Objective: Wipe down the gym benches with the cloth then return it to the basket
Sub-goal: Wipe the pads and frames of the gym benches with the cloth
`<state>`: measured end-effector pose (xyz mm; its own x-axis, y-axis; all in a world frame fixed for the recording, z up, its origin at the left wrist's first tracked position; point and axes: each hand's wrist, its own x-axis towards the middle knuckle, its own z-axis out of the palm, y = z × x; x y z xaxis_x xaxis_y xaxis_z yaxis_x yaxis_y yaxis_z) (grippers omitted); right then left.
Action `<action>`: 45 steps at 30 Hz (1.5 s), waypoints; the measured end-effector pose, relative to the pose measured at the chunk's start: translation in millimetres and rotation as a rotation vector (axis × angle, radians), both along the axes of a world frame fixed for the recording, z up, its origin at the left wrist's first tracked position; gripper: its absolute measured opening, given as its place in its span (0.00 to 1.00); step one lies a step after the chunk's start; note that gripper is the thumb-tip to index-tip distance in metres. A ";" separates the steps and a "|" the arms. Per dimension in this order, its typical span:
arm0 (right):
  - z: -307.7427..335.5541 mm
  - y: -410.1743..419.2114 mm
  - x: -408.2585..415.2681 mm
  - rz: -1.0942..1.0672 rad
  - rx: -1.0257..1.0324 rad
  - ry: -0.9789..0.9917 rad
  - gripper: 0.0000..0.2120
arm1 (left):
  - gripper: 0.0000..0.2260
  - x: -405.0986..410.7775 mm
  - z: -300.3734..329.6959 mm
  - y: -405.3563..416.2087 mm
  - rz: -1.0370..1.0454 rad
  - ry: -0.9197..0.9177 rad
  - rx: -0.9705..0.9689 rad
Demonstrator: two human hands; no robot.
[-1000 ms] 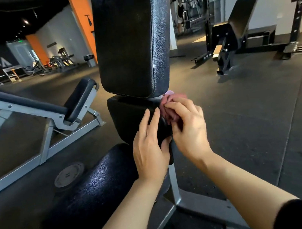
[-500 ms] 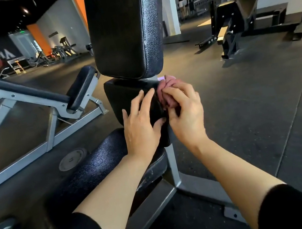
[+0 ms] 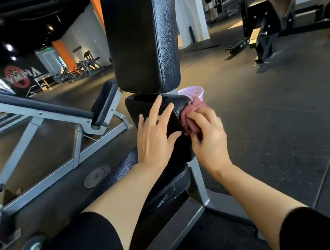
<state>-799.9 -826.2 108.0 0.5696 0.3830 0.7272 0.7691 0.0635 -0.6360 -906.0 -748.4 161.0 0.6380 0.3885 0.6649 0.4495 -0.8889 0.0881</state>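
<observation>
A black padded bench [image 3: 141, 41] stands right in front of me, its backrest upright above a smaller seat pad [image 3: 170, 110]. My left hand [image 3: 155, 135] lies flat on that seat pad with the fingers spread. My right hand [image 3: 207, 135] grips a bunched pink-red cloth [image 3: 191, 118] and holds it against the pad's right edge. A pale pink mesh basket [image 3: 192, 93] stands on the floor just behind the pad, partly hidden by it.
A second bench on a grey steel frame [image 3: 49, 118] slants across the left. A round weight plate [image 3: 97, 175] lies on the floor beside it. A black rack and incline bench [image 3: 272, 13] stand at the far right. Dark rubber flooring [image 3: 280, 127] spreads to my right.
The view has dropped and drawn back, and the basket now shows behind the pad. My right hand has slid the cloth slightly down the pad's right edge. My left hand stays flat on the pad.
</observation>
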 end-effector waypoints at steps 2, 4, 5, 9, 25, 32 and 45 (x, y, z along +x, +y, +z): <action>-27.9 -12.2 -2.3 0.014 -0.102 0.038 0.23 | 0.30 2.9 5.9 1.4 0.006 0.019 0.026; -46.2 -25.3 0.5 0.017 -0.180 0.077 0.22 | 0.29 4.5 8.9 3.3 0.016 0.030 0.047; -45.9 -27.4 3.7 0.000 -0.166 0.112 0.20 | 0.28 4.9 8.7 3.9 0.026 0.028 0.058; 13.4 -12.1 5.9 0.006 0.098 0.162 0.18 | 0.28 3.7 3.7 5.7 0.041 -0.007 0.072; 58.2 11.8 9.9 -0.049 0.091 0.265 0.11 | 0.29 8.5 3.4 5.5 0.017 -0.083 -0.100; 49.1 14.7 13.7 -0.023 0.107 0.289 0.10 | 0.29 6.5 -0.3 10.1 -0.028 -0.108 -0.108; 18.5 5.5 -17.3 -0.034 0.144 0.235 0.10 | 0.28 3.1 6.5 11.3 -0.045 -0.070 -0.185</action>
